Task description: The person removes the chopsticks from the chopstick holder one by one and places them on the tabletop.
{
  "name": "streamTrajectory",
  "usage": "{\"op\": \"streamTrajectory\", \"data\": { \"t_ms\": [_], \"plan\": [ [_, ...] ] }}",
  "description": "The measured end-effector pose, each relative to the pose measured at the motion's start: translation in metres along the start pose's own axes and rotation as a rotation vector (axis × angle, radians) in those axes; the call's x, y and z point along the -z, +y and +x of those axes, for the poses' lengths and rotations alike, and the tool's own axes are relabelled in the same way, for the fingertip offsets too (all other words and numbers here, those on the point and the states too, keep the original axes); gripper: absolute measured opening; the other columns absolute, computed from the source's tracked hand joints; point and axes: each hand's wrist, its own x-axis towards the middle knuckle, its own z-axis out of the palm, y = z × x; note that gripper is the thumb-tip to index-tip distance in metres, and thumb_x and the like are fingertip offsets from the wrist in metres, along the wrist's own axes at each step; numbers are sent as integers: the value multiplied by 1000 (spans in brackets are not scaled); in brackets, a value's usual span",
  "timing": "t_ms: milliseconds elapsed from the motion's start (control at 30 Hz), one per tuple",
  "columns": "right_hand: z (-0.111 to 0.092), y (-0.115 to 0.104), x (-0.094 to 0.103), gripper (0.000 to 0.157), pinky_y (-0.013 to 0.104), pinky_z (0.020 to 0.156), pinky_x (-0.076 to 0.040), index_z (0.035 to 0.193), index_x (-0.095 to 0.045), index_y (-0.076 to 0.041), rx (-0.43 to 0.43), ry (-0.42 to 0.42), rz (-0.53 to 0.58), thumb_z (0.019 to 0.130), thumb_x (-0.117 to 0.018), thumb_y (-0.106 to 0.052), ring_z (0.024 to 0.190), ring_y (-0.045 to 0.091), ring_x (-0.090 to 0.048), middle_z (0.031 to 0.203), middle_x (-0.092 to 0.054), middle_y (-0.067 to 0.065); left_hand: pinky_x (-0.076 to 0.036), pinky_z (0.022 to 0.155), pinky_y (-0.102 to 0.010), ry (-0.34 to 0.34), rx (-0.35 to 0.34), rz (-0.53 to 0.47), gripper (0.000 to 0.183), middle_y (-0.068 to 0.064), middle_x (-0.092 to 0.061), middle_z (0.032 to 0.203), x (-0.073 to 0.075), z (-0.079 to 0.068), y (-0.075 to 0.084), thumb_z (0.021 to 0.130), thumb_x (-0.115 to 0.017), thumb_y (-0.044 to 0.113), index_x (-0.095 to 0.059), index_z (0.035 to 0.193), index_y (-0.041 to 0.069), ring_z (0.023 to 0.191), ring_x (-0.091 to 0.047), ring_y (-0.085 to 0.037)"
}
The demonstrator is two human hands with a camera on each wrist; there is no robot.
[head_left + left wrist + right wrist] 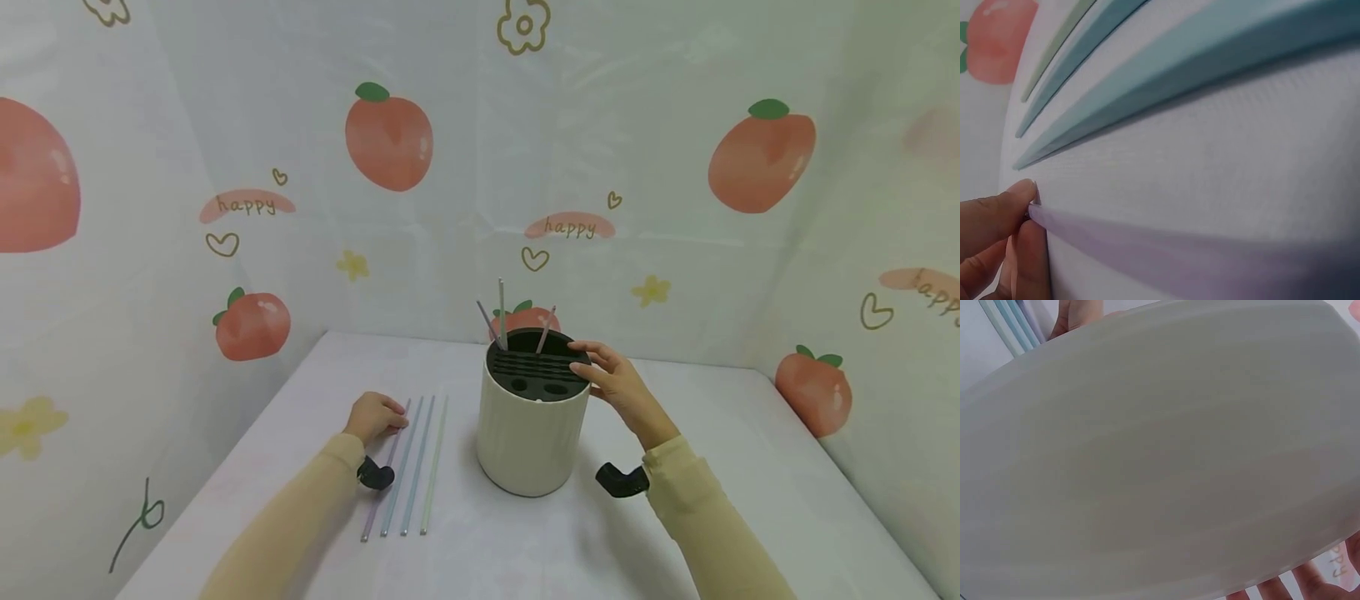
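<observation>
On the left, my left hand [375, 417] pinches the far end of a purple chopstick [372, 510] between thumb and fingertips; the left wrist view shows this pinch close up. Beside that chopstick lie two blue chopsticks [402, 471] and a green chopstick [433, 471], roughly parallel on the table. My right hand [618, 387] holds the right side of the rim of a cream utensil holder [532, 446], its fingers over the black slotted top [536, 390]. Three chopsticks stand in the open back compartment, including a pale one [502, 308] and a pink one [546, 329].
A white table [720, 492] surrounds the holder. Behind and beside it hangs a white cloth [465, 158] printed with peaches and hearts. In the right wrist view the holder's ribbed wall [1160, 450] fills most of the picture.
</observation>
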Motion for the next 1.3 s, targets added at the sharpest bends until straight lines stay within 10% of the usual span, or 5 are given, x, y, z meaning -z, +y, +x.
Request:
{"op": "streamTrajectory", "data": {
  "t_ms": [900,1300],
  "plan": [
    [1,2,-1,49,42,101,-43,139,-44,-8,-14,2,-10,97,-60,-27,105,3,-57,142,-44,16,-58,63,-23,0,55,-31,30,-15,-69,90,3,-5,6,76,-77,-1,-67,103,-9,66,-64,-12],
    [1,0,0,50,40,100,-44,140,-43,-7,-14,1,-2,97,-60,-27,105,3,-57,141,-45,15,-54,94,-32,-137,-243,-261,42,-16,-60,118,21,-30,102,90,-68,11,-56,128,-3,102,-64,-17]
  ]
}}
